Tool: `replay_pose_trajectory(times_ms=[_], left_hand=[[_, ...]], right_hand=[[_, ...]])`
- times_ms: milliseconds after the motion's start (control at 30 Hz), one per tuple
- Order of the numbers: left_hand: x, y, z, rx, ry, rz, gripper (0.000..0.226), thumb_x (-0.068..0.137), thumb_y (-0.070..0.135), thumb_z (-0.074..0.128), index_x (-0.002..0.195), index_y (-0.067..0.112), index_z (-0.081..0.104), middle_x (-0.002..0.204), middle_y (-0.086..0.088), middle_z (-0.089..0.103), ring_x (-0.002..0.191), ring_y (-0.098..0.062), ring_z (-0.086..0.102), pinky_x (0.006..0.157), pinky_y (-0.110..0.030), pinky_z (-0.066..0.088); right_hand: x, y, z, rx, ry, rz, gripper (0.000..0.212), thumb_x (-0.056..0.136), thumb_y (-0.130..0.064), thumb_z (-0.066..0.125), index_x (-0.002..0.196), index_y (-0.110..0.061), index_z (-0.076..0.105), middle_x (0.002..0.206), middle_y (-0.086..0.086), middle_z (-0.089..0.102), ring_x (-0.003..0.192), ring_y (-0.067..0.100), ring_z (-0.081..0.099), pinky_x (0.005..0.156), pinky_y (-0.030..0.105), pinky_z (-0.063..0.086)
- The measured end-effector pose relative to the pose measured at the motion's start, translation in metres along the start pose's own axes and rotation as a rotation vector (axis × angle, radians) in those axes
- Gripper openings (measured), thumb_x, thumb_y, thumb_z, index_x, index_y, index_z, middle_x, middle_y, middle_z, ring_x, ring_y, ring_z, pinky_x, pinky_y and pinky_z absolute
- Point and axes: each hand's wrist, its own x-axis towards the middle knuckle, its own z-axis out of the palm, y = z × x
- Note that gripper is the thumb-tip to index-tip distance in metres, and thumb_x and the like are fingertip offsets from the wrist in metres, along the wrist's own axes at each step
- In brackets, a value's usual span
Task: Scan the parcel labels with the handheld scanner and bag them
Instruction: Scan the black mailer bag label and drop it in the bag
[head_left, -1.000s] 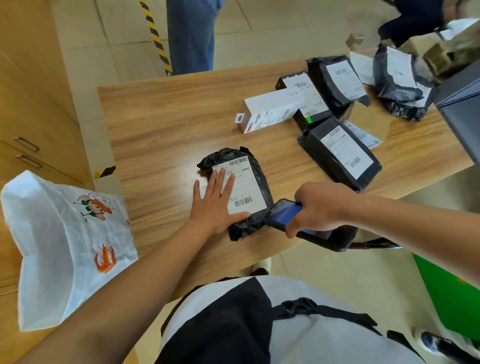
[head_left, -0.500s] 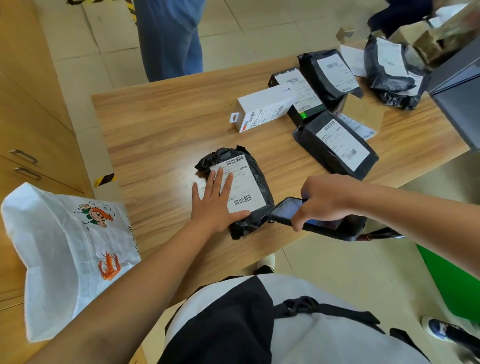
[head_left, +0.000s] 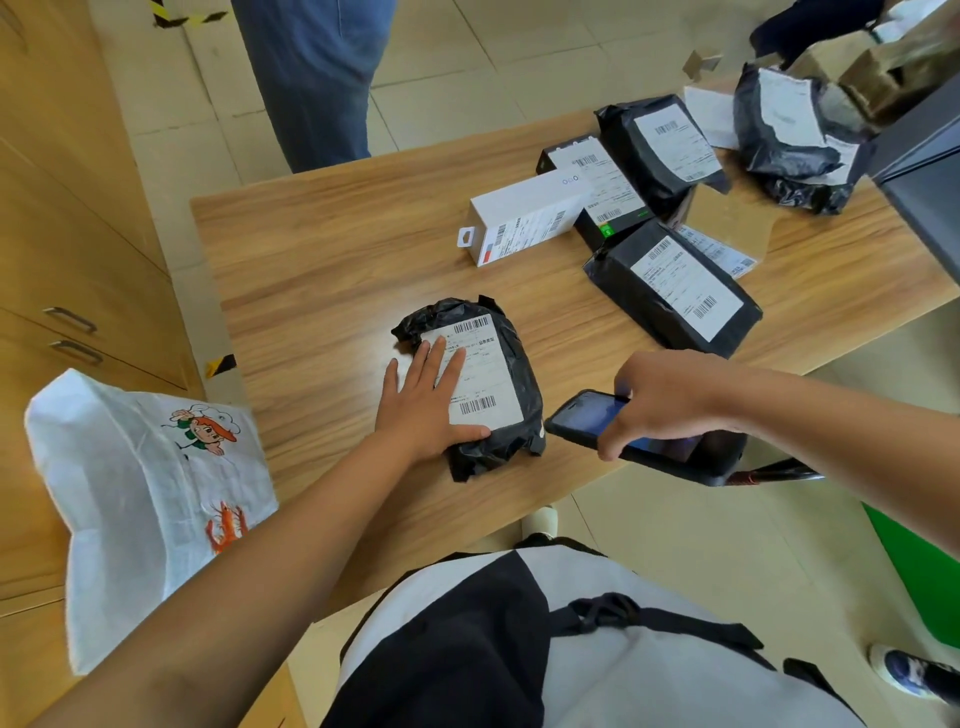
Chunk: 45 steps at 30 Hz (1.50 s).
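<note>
Black parcel (head_left: 491, 379) under flat left hand (head_left: 423, 410), right hand (head_left: 665, 395) gripping scanner (head_left: 587, 415), white bag (head_left: 130, 493) nearby

A single head-worn wide-angle view; it looks forward and steeply down from the near edge of the tabletop (head_left: 322, 270), close above it; far edge and far-left corner in frame.

We make out two barcodes (head_left: 471, 326) on the white label (head_left: 488, 374) under our left hand (head_left: 422, 410); its fine print and the labels beyond (head_left: 685, 286) are illegible.
</note>
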Motion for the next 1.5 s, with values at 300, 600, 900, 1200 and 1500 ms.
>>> replay_pose_trajectory(times_ms=[300, 600, 900, 1200, 1500], left_hand=[[-0.005, 0.017, -0.036, 0.015, -0.127, -0.049, 0.106, 0.072, 0.049, 0.078, 0.154, 0.046, 0.010, 0.166, 0.000, -0.012, 0.151, -0.024, -0.014, 0.118, -0.047, -0.009], [-0.029, 0.083, 0.003, -0.285, 0.207, -0.604, 0.098, 0.064, 0.072, 0.069, 0.145, 0.036, 0.027, 0.157, -0.011, 0.019, 0.141, -0.034, 0.021, 0.114, -0.048, 0.024], [-0.021, 0.106, 0.004, -0.242, 0.239, -0.729, 0.097, 0.067, 0.057, 0.078, 0.145, 0.034, 0.025, 0.154, -0.012, 0.024, 0.135, -0.034, 0.029, 0.109, -0.044, 0.028], [-0.018, 0.120, 0.008, -0.300, 0.264, -0.818, 0.098, 0.063, 0.052, 0.081, 0.142, 0.036, 0.025, 0.148, -0.012, 0.030, 0.134, -0.033, 0.028, 0.108, -0.047, 0.028], [-0.062, 0.101, 0.002, -0.450, 0.435, -0.922, 0.100, 0.056, 0.053, 0.080, 0.137, 0.044, 0.023, 0.140, -0.012, 0.036, 0.127, -0.033, 0.034, 0.103, -0.048, 0.033]], right_hand=[[0.015, 0.056, 0.027, 0.787, 0.007, -0.068, 0.080, 0.059, -0.049, 0.090, 0.122, -0.007, 0.066, 0.102, 0.006, 0.073, 0.073, 0.014, 0.070, 0.055, 0.022, 0.058], [0.028, 0.082, 0.056, 1.327, 0.141, -0.146, 0.024, 0.075, -0.023, 0.088, 0.090, -0.028, 0.069, 0.089, 0.003, 0.064, 0.053, -0.005, 0.066, 0.038, 0.012, 0.045], [0.051, 0.101, 0.049, 1.264, 0.095, -0.243, 0.058, 0.074, -0.036, 0.087, 0.126, -0.020, 0.066, 0.106, -0.006, 0.062, 0.083, 0.013, 0.065, 0.047, 0.018, 0.052], [0.063, 0.109, 0.045, 1.234, 0.015, -0.347, 0.036, 0.074, -0.035, 0.087, 0.102, -0.031, 0.064, 0.102, -0.011, 0.058, 0.083, 0.005, 0.059, 0.045, 0.010, 0.046], [0.062, 0.084, 0.040, 1.179, -0.007, -0.436, 0.062, 0.074, -0.038, 0.087, 0.129, -0.022, 0.061, 0.110, -0.004, 0.060, 0.095, 0.014, 0.060, 0.067, 0.032, 0.051]])
